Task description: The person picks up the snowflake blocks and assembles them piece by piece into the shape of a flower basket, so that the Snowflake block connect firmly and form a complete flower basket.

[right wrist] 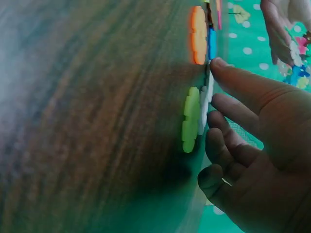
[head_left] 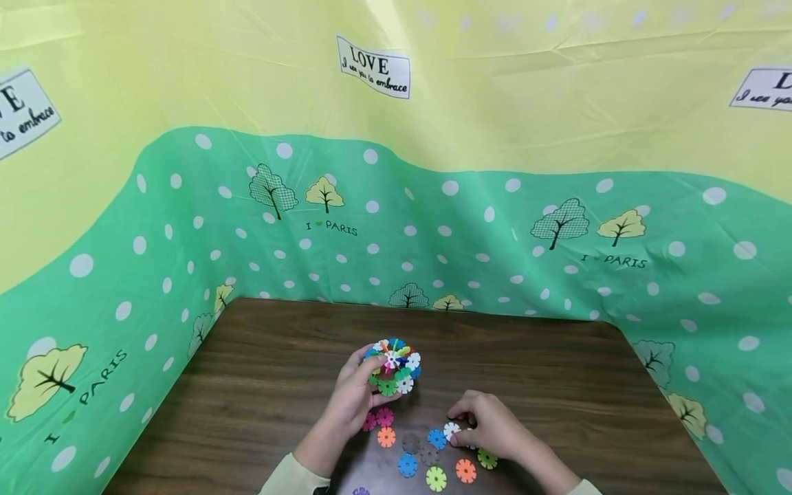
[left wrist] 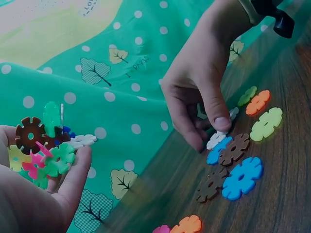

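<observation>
My left hand [head_left: 353, 399] holds up a rounded cluster of interlocked, multicoloured plastic snowflake discs [head_left: 403, 371], thumb on the near side and fingers behind and below. In the left wrist view, brown, green, pink and white pieces of the cluster [left wrist: 59, 159] show above the palm. Low over the table, my right hand [head_left: 495, 427] pinches a white snowflake disc [head_left: 452, 431] between thumb and fingers. A blue disc [head_left: 436, 439] lies right beside it. Another white disc [right wrist: 202, 116] is partly hidden by the right hand.
Loose discs lie on the brown wooden table [head_left: 278, 364] between the hands: an orange disc [head_left: 466, 471], a yellow-green disc [head_left: 436, 478], a blue disc [head_left: 407, 465], brown ones and a pink disc [head_left: 385, 416]. A green and yellow curtain [head_left: 346, 261] surrounds the table's back and sides.
</observation>
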A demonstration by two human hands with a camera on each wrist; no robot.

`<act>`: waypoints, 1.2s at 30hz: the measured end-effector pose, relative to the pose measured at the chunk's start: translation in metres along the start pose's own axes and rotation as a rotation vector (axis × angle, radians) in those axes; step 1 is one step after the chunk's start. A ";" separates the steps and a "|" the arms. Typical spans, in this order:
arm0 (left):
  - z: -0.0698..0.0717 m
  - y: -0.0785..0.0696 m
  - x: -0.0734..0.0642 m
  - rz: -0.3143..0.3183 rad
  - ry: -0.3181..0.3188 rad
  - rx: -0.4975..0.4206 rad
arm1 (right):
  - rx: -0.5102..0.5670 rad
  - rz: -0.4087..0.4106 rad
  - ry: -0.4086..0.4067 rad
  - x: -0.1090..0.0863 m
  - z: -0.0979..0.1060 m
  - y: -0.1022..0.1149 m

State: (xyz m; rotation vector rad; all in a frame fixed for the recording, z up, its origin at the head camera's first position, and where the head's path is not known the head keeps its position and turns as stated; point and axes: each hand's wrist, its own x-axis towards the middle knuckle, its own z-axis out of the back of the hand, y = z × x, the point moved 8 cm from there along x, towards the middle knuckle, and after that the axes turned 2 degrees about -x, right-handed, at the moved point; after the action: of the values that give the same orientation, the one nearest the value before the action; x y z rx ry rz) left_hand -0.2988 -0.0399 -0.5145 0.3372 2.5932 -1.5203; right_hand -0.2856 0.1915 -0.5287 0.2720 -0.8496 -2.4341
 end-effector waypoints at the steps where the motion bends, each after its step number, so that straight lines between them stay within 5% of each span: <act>1: 0.000 0.000 0.000 0.001 0.000 0.000 | -0.005 0.001 -0.002 0.000 0.000 0.000; 17: -0.002 0.003 0.001 0.016 0.021 0.010 | 0.071 -0.065 -0.090 0.007 0.010 -0.006; 23: -0.002 0.007 0.001 0.036 0.028 0.016 | 0.101 -0.107 -0.215 0.013 0.031 -0.001; 31: -0.005 0.010 0.001 0.050 0.070 0.037 | 0.355 -0.121 -0.482 0.018 0.063 0.017; 36: -0.007 0.015 0.003 0.061 0.078 0.056 | 0.460 -0.105 -0.535 0.023 0.064 0.026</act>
State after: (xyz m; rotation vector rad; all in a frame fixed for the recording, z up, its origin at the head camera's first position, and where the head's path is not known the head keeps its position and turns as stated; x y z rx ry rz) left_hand -0.2976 -0.0262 -0.5245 0.4863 2.5757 -1.5926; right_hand -0.3162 0.1947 -0.4625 -0.1910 -1.6680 -2.4092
